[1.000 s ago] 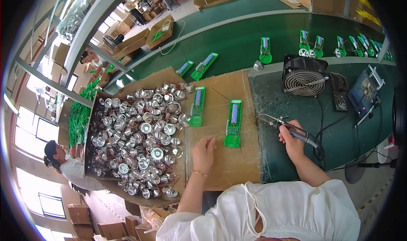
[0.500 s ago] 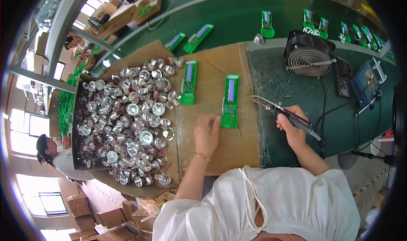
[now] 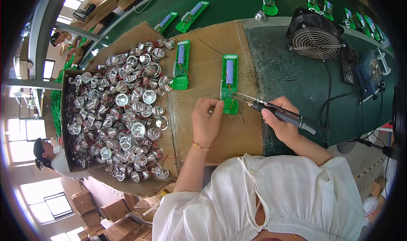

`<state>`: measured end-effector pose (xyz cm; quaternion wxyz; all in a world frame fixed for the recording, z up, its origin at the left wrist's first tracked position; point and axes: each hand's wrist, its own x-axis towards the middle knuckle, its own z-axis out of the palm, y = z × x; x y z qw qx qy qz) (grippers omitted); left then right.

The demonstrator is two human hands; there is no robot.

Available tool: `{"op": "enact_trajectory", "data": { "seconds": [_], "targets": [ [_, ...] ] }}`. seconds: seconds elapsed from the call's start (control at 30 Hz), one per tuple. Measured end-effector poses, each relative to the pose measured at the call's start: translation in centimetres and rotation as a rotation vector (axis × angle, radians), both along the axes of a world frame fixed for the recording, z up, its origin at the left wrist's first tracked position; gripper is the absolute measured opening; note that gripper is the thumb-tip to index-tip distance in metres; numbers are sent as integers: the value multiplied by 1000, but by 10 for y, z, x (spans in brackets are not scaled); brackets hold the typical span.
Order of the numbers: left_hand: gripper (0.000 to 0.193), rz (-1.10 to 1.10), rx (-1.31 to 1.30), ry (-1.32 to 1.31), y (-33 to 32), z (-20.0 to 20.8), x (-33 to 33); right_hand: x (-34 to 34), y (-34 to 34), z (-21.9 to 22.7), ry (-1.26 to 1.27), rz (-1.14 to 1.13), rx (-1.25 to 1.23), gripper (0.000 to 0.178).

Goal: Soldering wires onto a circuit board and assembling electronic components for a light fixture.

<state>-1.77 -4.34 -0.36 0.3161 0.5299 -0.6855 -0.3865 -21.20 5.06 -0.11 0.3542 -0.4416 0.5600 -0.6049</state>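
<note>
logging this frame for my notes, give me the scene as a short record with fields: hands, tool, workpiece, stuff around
left hand: left hand rests on the cardboard sheet, fingertips at the green circuit board
right hand: right hand grips a soldering iron
tool tip: on the lower part of that board
workpiece: green board carrying a blue cylindrical cell
to the left: second green board; box of silver reflector cups with wires
to the right: black fan on the green bench
</note>
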Motion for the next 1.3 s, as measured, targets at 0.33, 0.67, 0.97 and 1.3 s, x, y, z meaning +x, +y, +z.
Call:
{"op": "enact_trajectory", "data": {
  "seconds": [0.33, 0.67, 0.97, 1.3],
  "targets": [
    [13, 49, 59, -8, -5, -2, -2, 8, -12, -1, -36, -9, 33, 15],
    [14, 46, 92, -5, -6, 2, -4, 9, -14, -3, -63, -7, 44, 16],
    [15, 37, 109, 10, -8, 1, -3, 8, -9, 6, -239, -63, 84, 16],
    [17, 49, 143, 40, -9, -2, -3, 2, -4, 6, -240, -64, 93, 15]
  ]
}}
